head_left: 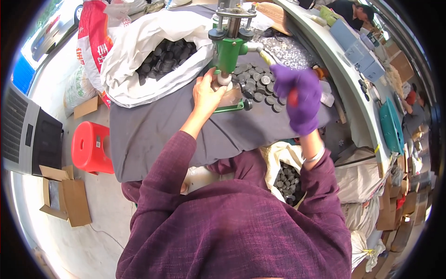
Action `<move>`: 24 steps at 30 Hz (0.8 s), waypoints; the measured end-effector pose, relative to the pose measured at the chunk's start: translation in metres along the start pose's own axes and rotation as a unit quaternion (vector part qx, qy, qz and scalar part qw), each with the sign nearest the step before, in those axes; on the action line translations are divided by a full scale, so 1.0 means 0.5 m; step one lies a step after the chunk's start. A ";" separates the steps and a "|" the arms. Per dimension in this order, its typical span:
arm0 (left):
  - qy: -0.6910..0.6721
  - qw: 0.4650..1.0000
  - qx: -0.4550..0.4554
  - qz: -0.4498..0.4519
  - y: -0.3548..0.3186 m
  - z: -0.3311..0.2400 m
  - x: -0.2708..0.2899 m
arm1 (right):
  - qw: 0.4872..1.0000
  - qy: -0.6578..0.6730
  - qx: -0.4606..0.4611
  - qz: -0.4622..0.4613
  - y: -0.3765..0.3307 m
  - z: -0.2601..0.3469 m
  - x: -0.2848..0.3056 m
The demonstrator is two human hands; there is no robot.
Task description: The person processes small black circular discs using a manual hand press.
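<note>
Hand press [228, 51]: bright green body, grey metal top plate and posts, green base edge. Table cover [153, 125]: plain dark grey cloth. Loose round caps [260, 86] on the cloth: dark grey to black. Left hand [206, 95]: bare. Right hand [299, 97]: purple glove, a spot of red showing at the palm; silver bangle [316, 156] at the wrist. Sleeves [160, 172] and top: deep plum, faintly slubbed weave. Open sack [139, 60] at upper left: white, filled with dark grey caps. Second sack [93, 42] behind it: white with red print. Stool [93, 146]: red plastic. Cardboard box [69, 197] on the floor: brown. Basin [391, 128] at right: teal.
</note>
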State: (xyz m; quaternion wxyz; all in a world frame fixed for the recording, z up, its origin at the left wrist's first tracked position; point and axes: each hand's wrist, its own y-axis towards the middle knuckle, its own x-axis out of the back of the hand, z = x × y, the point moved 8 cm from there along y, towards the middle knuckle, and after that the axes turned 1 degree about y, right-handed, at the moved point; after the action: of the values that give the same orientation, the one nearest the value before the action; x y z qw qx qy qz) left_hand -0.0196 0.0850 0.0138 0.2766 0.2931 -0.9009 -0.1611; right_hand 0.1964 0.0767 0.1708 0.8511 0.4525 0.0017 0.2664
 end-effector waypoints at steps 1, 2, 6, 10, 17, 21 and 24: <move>-0.010 1.000 -0.015 -0.006 -0.001 -0.004 0.001 | 0.998 -0.042 0.037 0.033 -0.046 -0.007 -0.017; -0.019 0.999 -0.030 -0.017 0.002 -0.009 0.009 | 0.998 -0.037 0.039 0.038 -0.060 -0.007 -0.023; 0.035 0.986 -0.155 -0.049 0.021 -0.033 0.063 | 0.999 -0.046 -0.016 0.008 -0.072 -0.028 -0.021; 0.180 0.971 -0.091 -0.130 0.093 0.070 0.202 | 0.999 0.006 -0.050 0.006 -0.029 -0.013 -0.002; 0.451 0.891 0.037 -0.036 0.141 0.251 0.302 | 0.982 -0.173 0.055 0.047 0.159 0.077 0.027; 0.522 0.851 0.047 0.018 0.170 0.317 0.283 | 0.979 0.119 -0.165 -0.017 0.220 0.002 0.035; 0.543 0.839 0.042 -0.002 0.185 0.365 0.295 | 0.961 0.200 -0.188 -0.046 0.242 -0.014 0.022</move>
State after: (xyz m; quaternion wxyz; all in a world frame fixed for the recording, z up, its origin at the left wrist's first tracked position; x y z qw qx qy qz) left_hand -0.2678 0.0893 -0.0299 0.7084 0.3466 -0.6117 0.0614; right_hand 0.1492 0.1412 0.2627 0.9143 0.2217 0.1422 0.3076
